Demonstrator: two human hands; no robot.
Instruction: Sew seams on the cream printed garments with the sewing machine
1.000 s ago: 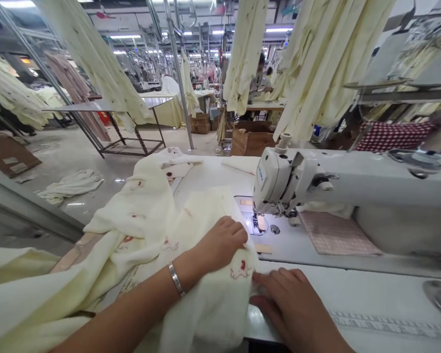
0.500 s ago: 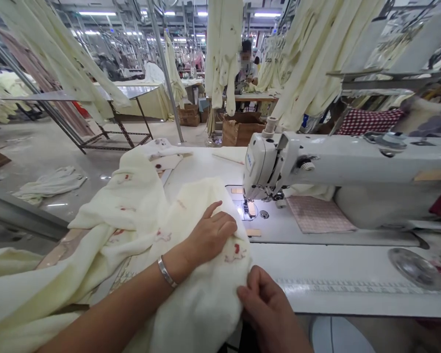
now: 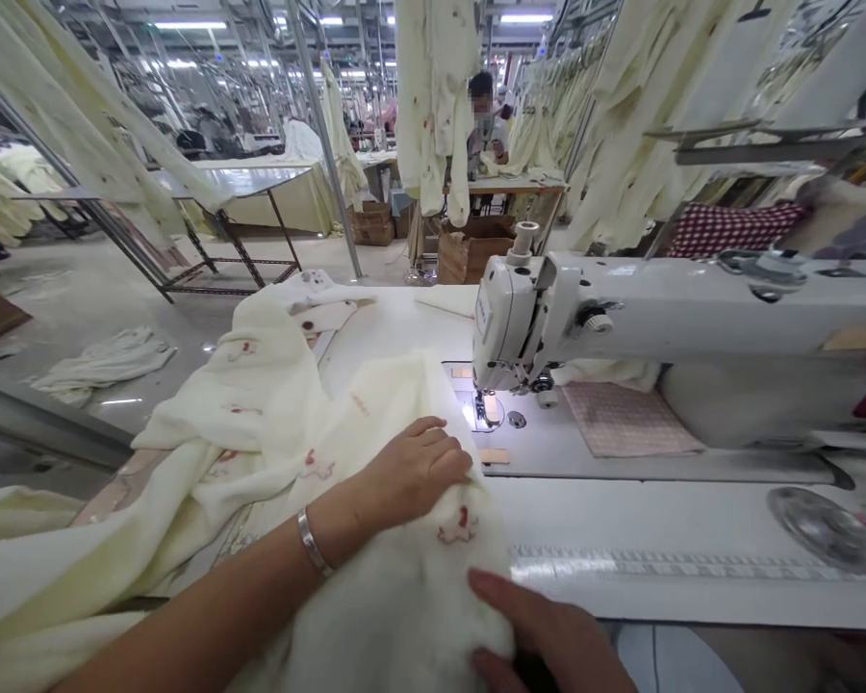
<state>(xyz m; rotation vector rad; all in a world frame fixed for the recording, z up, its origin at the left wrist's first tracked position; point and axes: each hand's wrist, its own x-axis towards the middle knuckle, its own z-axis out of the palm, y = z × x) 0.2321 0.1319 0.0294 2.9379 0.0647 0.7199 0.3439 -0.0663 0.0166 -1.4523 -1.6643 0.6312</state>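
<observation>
Cream fabric [image 3: 396, 597] with small red embroidered motifs drapes over the left half of the sewing table and down its front edge. On top of it, my left hand [image 3: 415, 472], with a silver bracelet on the wrist, has its fingers curled into the cloth near the right edge. My right hand [image 3: 548, 626] is lower down at the cloth's right edge, thumb and forefinger apart; its other fingers are out of sight. A white sewing machine [image 3: 509, 327] stands just right of the fabric, its lit presser foot [image 3: 485, 409] apart from the cloth.
A pink checked cloth [image 3: 627, 419] lies under the machine arm. Along the table front runs a measuring tape strip [image 3: 656, 561], with a round metal plate [image 3: 827, 529] to the right. Cream garments [image 3: 433, 106] hang behind, and a person [image 3: 487, 135] sits at another table.
My right hand has loosened its pinch on the fabric edge, thumb and forefinger spreading apart lower down. The left hand has shifted slightly down with the cloth, its fingers more curled.
</observation>
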